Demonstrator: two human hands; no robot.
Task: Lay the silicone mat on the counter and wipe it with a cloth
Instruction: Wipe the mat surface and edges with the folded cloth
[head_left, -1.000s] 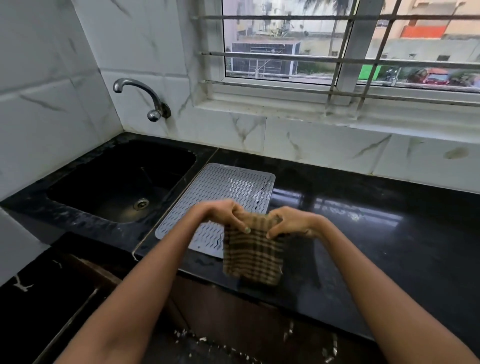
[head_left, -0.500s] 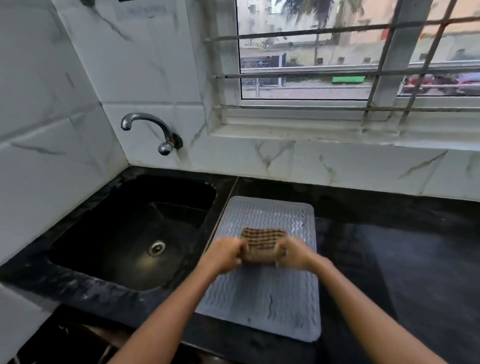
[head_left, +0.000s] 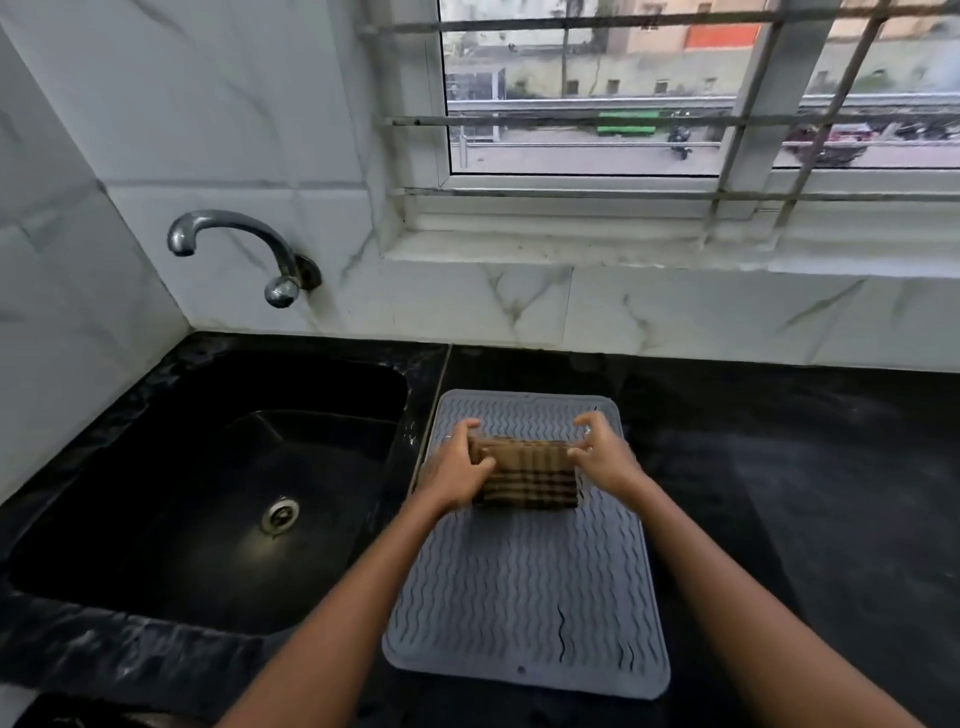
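Pinching the folded cloth (head_left: 524, 478) between my left hand (head_left: 457, 467) and right hand (head_left: 602, 457), mat (head_left: 524, 597) stretching lengthwise toward six o'clock

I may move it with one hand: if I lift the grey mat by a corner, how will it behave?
The mat would likely droop: it looks thin and lies flat on the counter. Its ribbed silicone probably grips, so pushing may drag it. It seems light. The cloth on it, held by both hands, would slide off.

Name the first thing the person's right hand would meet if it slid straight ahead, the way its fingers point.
Probably the grey ribbed silicone mat's far edge, then bare black stone counter before the white marble-tiled wall. The right hand grips the brown checked cloth.
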